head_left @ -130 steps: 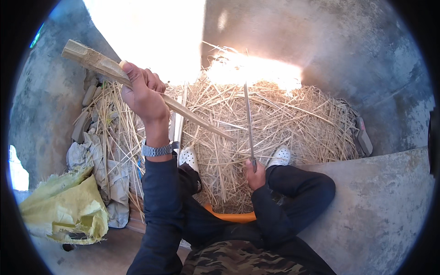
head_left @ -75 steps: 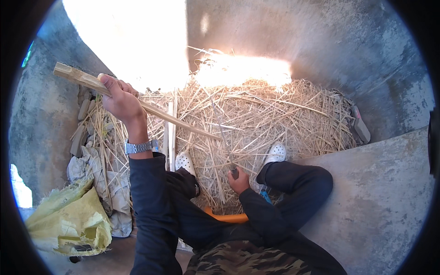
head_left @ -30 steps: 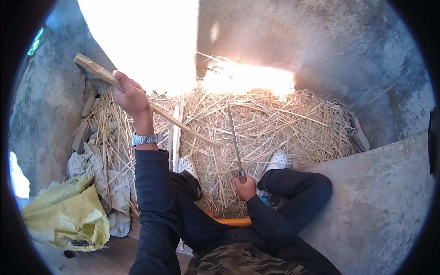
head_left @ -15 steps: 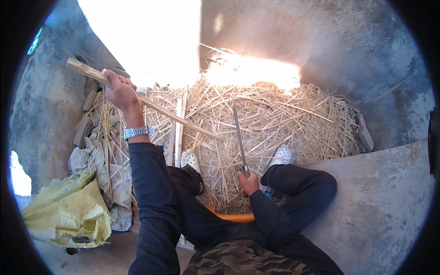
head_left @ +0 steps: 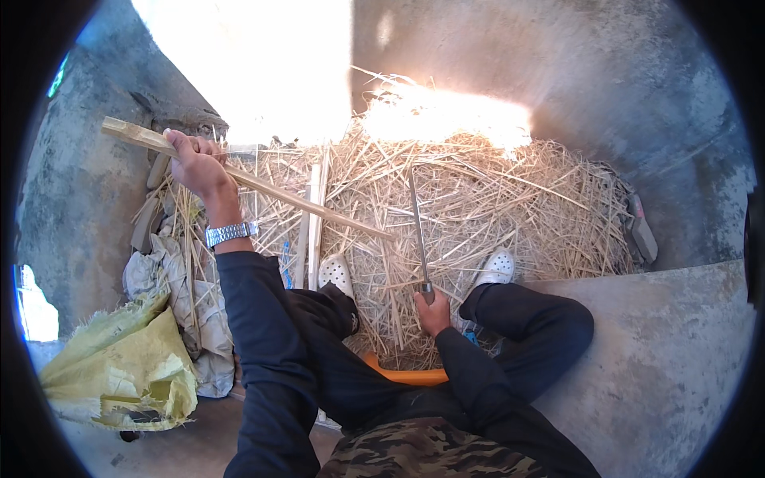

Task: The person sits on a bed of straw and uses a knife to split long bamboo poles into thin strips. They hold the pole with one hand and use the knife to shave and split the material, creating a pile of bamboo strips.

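Note:
My left hand (head_left: pixel 199 166), with a metal watch at its wrist, is closed around a long pale wooden stick (head_left: pixel 307 205) near its thicker, squared end. The stick slants down to the right, and its thin end lies just left of the blade. In my right hand (head_left: pixel 433 311) is the dark handle of a long knife (head_left: pixel 418 223), held low between my knees. Its narrow blade points up and away from me over the heap of shavings (head_left: pixel 510 207). Between stick and blade a small gap shows.
Two straight pale wooden strips (head_left: pixel 315 231) lie beside my left shoe (head_left: pixel 335 275). A torn yellow sack (head_left: pixel 127 366) and grey cloth (head_left: pixel 211 350) are at the left. An orange plastic edge (head_left: pixel 406 377) shows under me. Concrete walls (head_left: pixel 637 88) enclose the far side; sunlight glares there.
My left hand has shifted slightly left and the stick with it. My right hand and the knife have barely moved; the whole view has shifted a little.

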Available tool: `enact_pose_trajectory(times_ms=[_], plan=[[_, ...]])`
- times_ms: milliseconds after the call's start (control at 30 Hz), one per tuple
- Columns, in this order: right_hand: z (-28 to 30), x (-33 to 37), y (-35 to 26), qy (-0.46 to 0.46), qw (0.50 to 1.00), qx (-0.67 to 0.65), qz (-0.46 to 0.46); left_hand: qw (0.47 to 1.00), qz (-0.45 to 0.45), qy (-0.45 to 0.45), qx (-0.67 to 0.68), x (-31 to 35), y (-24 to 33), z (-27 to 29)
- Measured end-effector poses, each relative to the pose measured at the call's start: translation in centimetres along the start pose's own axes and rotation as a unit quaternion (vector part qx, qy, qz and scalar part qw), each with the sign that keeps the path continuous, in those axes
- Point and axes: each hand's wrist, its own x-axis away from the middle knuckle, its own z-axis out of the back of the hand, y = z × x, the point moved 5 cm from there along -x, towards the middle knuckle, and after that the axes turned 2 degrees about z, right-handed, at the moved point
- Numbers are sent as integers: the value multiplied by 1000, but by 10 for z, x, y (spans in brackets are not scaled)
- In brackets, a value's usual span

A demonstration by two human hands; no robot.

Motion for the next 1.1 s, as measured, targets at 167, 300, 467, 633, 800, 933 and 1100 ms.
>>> enact_pose_trajectory(times_ms=[167, 300, 467, 633, 800, 933, 1100], plan=[[-10, -1, 14, -4, 1000, 5, -6, 999, -11, 30, -24, 0, 2, 2], [-26, 10, 140, -82, 982, 148, -79, 990, -24, 94, -101, 12, 6, -13], [-30, 11, 118, -184, 936, 80, -291, 984, -51, 101, -141, 16, 4, -1], [-23, -8, 40, -65, 990, 123, -36, 988, -39, 100, -109, 10, 6, 2], [-33, -10, 20, -69, 994, 79, -41, 1000, 2, -8, 5, 5, 5, 5], [-42, 9, 113, -127, 954, 232, -141, 995, 36, -84, 47, 10, -14, 7], [-41, 2, 117, -154, 952, 154, -214, 992, 25, -113, 41, 12, -12, -2]])
